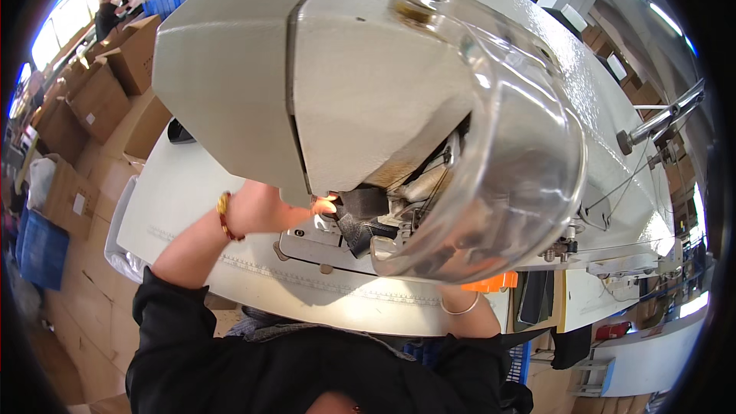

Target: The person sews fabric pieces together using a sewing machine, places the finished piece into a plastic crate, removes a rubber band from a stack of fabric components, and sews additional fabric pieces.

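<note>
Close quarters at the pale sewing machine

From where I stand, the machine's bulky head fills the space in front of the seated person, leaving a small lit pocket for handwork. A dark grey piece of cloth lies in that pocket, on the small metal plate beneath the head, beside a dark block.

The left hand reaches in from the side, probably because the head blocks a straighter way. Its fingers look drawn together, tips in the light right by the cloth; whether they pinch it or only rest near it, I cannot tell. Such a small piece would seem to call for fingers this close.

The right hand goes up behind the clear curved guard. Glare and bent reflections hide its fingers, so I can't say how far apart they are or what they hold. The guard is presumably see-through so the work can be watched from behind a shield.

An orange object and dark flat pieces sit toward the right side of the table, perhaps kept there to be within easy reach.
</note>
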`<state>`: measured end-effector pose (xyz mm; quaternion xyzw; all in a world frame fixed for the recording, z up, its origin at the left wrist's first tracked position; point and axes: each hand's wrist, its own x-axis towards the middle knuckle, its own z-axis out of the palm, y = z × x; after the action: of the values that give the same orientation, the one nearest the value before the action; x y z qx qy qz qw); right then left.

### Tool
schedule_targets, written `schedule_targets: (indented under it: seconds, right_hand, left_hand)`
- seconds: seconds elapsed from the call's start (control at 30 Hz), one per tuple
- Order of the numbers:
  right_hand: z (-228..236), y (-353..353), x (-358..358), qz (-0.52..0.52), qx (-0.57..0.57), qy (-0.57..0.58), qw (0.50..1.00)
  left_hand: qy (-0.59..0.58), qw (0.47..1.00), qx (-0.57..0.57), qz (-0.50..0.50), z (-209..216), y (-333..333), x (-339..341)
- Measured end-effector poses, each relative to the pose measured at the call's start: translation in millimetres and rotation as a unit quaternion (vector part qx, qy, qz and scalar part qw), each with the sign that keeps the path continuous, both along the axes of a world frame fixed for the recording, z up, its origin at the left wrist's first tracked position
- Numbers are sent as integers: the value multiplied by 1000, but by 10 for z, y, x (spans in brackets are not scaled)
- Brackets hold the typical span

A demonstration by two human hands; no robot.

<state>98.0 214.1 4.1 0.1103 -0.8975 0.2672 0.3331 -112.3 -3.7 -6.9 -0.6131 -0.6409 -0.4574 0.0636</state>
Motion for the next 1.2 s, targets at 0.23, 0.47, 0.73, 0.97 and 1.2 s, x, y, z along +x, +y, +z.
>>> schedule_targets:
  seconds: [0.23,0.47,0.73,0.97,1.2]
  right_hand:
    - [-254,-462,-110,-69,324,150,931]
    - [-641,-167,-68,-73,640,210,736]
    - [-910,3,-83,-61,589,201,780]
    - [-581,-3,-132,-57,480,137,865]
    - [-559,55,-207,-77,436,114,889]
  left_hand:
    - [116,981,-129,-89,-33,151,-455]
    - [-26,991,-82,-100,-119,141,-334]
    - [-121,989,57,-69,31,26,38]
    - [-20,999,-37,32,-132,107,132]
    - [-9,999,-4,40,-348,98,76]
